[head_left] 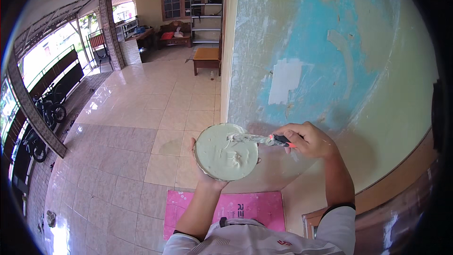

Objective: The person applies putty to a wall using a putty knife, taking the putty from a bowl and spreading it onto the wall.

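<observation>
My left hand (210, 180) supports a round container (198, 161) from below and at its left side; some fingers are hidden under it. Pale green-grey putty (214, 153) fills its top, with a small raised lump near the middle. Closed around the black and red handle of a putty knife (257, 139) is my right hand (309, 140). Putty coats the knife's blade, whose tip lies over the putty at the container's upper right. Ahead and to the right stands a wall (321, 61) with a scraped turquoise area and a whitish putty patch (285, 81).
A pink sheet (188, 203) lies on the tiled floor (127, 151) below me. Beyond are a low wooden table (206, 61), a bench (175, 38) and a shelf rack (206, 16). Motorcycles (42, 118) stand by a dark gate at left. Wooden trim (396, 174) runs at lower right.
</observation>
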`<move>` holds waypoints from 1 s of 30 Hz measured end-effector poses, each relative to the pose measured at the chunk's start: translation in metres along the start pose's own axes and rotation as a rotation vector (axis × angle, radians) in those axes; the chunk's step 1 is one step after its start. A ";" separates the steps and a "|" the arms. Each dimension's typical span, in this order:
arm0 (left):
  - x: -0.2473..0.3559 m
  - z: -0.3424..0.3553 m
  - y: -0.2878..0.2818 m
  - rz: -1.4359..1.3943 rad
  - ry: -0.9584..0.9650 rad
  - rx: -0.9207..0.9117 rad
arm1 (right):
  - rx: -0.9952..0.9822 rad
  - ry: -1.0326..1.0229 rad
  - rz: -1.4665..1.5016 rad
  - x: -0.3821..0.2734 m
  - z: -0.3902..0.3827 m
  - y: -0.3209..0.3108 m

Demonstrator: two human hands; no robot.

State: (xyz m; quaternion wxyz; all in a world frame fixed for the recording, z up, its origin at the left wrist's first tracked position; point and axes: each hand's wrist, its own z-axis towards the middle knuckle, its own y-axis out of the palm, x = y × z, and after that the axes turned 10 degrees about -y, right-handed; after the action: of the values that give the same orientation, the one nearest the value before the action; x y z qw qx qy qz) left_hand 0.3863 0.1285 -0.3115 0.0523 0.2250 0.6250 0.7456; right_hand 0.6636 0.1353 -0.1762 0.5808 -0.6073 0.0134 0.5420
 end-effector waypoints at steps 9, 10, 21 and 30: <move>-0.001 -0.001 -0.002 -0.049 -0.026 -0.025 | 0.043 -0.057 0.073 0.013 -0.001 0.003; -0.001 0.000 -0.003 -0.048 -0.023 -0.023 | 0.084 -0.172 -0.017 0.011 0.000 0.004; -0.001 -0.001 0.021 0.006 0.009 -0.025 | 0.385 -0.531 -0.770 -0.002 -0.004 0.015; 0.001 0.003 0.016 -0.117 -0.005 -0.049 | 0.575 -0.589 -0.992 0.018 -0.003 0.018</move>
State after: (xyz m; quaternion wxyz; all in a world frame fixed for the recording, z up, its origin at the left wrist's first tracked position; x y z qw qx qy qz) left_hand 0.3895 0.1280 -0.2958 0.1026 0.1885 0.6184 0.7560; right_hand 0.6613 0.1386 -0.2018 0.8813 -0.1872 -0.2842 0.3278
